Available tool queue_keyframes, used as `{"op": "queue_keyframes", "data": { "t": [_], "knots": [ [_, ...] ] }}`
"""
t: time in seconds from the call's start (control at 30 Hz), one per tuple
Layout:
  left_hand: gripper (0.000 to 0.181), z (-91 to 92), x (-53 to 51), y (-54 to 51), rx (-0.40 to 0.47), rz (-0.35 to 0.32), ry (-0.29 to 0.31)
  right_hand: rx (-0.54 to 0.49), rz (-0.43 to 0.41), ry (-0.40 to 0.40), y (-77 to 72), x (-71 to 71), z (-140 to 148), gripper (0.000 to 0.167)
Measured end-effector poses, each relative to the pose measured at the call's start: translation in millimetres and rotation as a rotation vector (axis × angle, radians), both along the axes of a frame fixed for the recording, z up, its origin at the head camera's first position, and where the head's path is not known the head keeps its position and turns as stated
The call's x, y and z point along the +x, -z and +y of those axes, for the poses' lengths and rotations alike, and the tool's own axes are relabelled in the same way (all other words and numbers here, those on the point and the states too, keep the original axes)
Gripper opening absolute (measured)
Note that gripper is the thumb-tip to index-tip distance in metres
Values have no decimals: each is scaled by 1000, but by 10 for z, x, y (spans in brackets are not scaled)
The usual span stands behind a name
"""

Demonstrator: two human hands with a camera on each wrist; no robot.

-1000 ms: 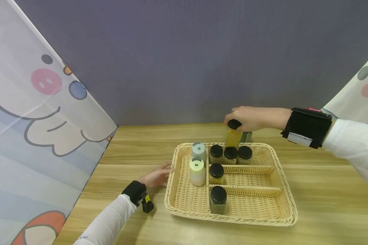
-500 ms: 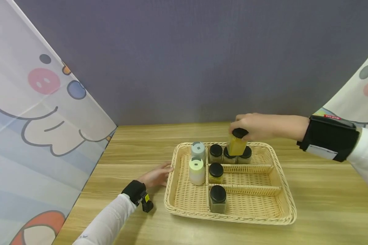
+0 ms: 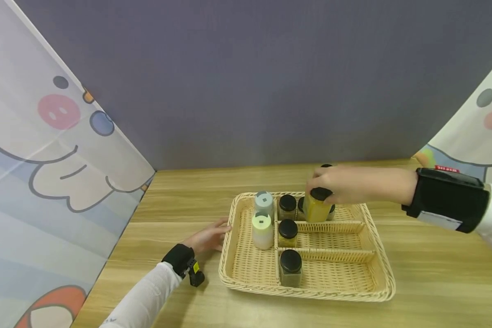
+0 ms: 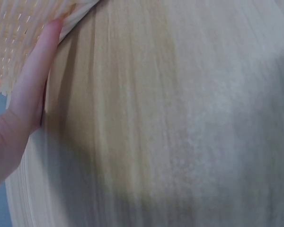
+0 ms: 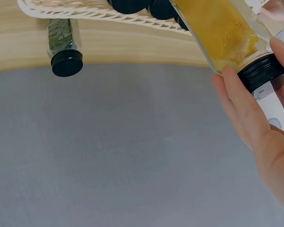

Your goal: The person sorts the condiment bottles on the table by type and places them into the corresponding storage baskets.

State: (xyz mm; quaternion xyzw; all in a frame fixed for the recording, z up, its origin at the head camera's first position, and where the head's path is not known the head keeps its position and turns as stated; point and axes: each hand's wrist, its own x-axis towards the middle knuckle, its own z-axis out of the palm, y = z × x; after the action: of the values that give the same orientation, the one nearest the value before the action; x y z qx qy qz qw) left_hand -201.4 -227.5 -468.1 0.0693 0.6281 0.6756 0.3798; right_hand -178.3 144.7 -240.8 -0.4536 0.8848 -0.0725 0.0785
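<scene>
My right hand holds a spice jar of yellow powder by its black lid, above the back compartment of a wicker basket. In the right wrist view the jar is tilted, fingers and thumb around its lid. My left hand touches the outside of the basket's left rim with fairly straight fingers; the left wrist view shows a digit lying along the woven wall. Black-lidded jars stand at the back, one plainly visible, others partly hidden by the held jar.
The middle compartment holds a jar, the front one another jar. Two shakers, one grey-lidded and one yellow-lidded, stand in the left section. Behind the basket is a jar of green herbs. A grey panel rises behind the table.
My right hand has brought the yellow powder jar from behind the basket's back rim forward over the back compartment, and lower. The left hand has stayed at the left rim.
</scene>
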Motion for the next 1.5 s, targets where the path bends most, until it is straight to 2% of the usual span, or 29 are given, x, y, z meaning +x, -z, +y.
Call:
{"op": "queue_keyframes", "data": {
  "t": [0.2,0.43,0.8,1.2,1.5],
  "knots": [
    [53,-24,-25,107,2,13,12,44,-26,-4,29,92,-29,33],
    [62,-49,-8,76,51,66,84,80,-82,24,101,156,-58,35],
    [49,-17,3,49,15,-4,8,47,-30,-19,253,208,-24,35],
    [51,-24,6,30,-6,17,25,51,-52,4,396,250,-34,33],
    [48,-16,15,19,1,15,19,41,-13,-1,552,250,-44,32]
  ]
}}
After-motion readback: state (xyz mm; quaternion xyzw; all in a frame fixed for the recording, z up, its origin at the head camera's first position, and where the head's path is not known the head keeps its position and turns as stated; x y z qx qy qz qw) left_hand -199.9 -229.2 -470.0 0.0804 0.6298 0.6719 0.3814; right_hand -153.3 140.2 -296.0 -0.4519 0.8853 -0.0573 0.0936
